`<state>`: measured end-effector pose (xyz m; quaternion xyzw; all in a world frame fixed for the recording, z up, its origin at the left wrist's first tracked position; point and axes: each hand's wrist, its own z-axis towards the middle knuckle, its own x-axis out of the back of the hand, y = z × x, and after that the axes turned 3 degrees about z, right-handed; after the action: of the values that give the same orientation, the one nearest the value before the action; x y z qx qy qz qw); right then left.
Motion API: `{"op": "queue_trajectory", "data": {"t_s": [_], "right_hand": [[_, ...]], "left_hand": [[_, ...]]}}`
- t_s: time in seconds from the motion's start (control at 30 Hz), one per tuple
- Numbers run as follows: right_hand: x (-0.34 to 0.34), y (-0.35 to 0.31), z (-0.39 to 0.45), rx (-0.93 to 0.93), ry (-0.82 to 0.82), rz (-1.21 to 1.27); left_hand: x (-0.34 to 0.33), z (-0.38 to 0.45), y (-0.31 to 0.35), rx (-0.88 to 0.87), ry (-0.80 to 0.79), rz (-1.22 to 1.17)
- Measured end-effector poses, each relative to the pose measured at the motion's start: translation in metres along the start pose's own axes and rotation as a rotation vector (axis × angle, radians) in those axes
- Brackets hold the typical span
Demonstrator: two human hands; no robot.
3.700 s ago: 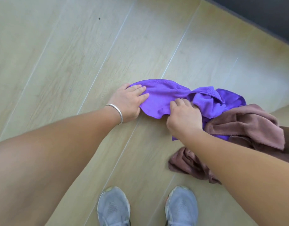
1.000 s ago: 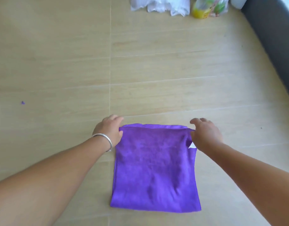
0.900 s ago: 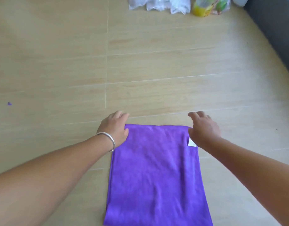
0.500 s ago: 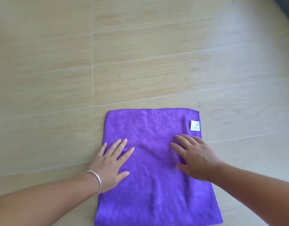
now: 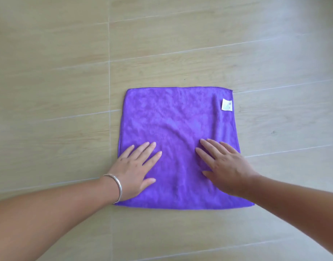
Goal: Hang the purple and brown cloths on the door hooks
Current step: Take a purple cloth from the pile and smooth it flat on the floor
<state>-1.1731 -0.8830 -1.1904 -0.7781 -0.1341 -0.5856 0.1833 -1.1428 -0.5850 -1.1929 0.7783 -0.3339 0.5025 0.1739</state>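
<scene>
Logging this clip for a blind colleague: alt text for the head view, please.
A purple cloth lies spread flat on a pale wood-look floor, with the left hand and right hand pressing flat on its near half.

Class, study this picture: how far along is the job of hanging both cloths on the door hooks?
Early. Done: the purple cloth lies spread flat on the floor. In hand: left hand and right hand press it with flat fingers. Left: hanging both cloths; no brown cloth or hooks in view.
</scene>
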Motion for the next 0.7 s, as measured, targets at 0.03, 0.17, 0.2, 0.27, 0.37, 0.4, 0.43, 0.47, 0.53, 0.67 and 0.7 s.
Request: {"op": "queue_trajectory", "data": {"t_s": [0.03,0.17,0.2,0.27,0.37,0.4,0.43,0.47,0.53,0.67,0.7], "right_hand": [[-0.006,-0.004,-0.013,0.043,0.009,0.01],[-0.022,-0.004,-0.053,0.169,-0.037,-0.032],[-0.024,-0.003,-0.059,0.185,-0.05,-0.043],[-0.025,0.0,-0.065,0.217,-0.064,-0.07],[-0.027,0.006,-0.066,0.27,-0.073,-0.114],[-0.027,0.009,-0.065,0.281,-0.072,-0.126],[-0.025,0.01,-0.064,0.282,-0.075,-0.133],[-0.022,0.01,-0.063,0.273,-0.089,-0.135],[-0.016,0.002,-0.062,0.226,-0.119,-0.135],[0.009,-0.018,-0.07,0.031,-0.12,-0.121],[0.021,-0.023,-0.073,-0.032,-0.118,-0.113]], "left_hand": [[-0.003,-0.008,0.006,-0.048,0.018,0.007],[-0.012,-0.028,0.015,-0.173,0.049,0.075],[-0.015,-0.032,0.015,-0.185,0.046,0.085],[-0.02,-0.04,0.013,-0.198,0.031,0.113],[-0.025,-0.05,0.009,-0.201,0.006,0.145],[-0.026,-0.052,0.008,-0.192,-0.001,0.149],[-0.026,-0.053,0.007,-0.182,-0.001,0.145],[-0.025,-0.053,0.007,-0.172,-0.006,0.131],[-0.02,-0.057,0.01,-0.147,-0.028,0.089],[0.004,-0.069,0.012,-0.069,-0.058,0.024],[0.012,-0.073,0.011,-0.044,-0.074,0.026]]}}
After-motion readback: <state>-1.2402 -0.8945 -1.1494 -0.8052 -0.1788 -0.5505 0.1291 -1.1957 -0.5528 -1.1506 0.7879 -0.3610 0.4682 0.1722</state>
